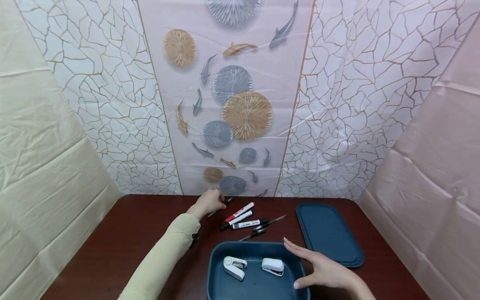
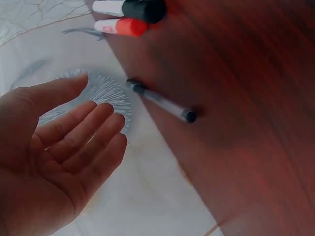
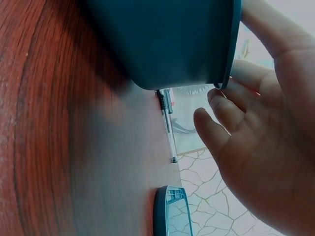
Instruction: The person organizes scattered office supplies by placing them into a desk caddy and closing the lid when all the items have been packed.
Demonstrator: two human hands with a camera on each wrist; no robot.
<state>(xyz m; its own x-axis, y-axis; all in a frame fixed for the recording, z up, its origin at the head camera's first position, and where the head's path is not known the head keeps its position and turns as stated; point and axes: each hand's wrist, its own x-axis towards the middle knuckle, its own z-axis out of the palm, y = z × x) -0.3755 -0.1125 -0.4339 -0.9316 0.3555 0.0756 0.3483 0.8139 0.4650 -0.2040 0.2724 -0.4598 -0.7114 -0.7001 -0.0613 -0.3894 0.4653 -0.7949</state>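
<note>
While my right hand [image 1: 324, 268], fingers apart, is at the rim of a blue bin [image 1: 258, 288], I see two white staplers [image 1: 273, 265] inside. Beyond lie markers [image 1: 247, 224]; near the table [image 1: 93, 250]'s back edge, my left hand [image 1: 207, 203], fingers relaxed, is just beside a pen [image 2: 162, 102] lying diagonally, capped end pointing away and right.

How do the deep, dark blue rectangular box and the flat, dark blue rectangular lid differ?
The deep, dark blue rectangular box has tall walls; the flat, dark blue rectangular lid has only a low rim. The box holds two white staplers, while the lid bears no object. Both are dark blue with rounded corners.
</note>
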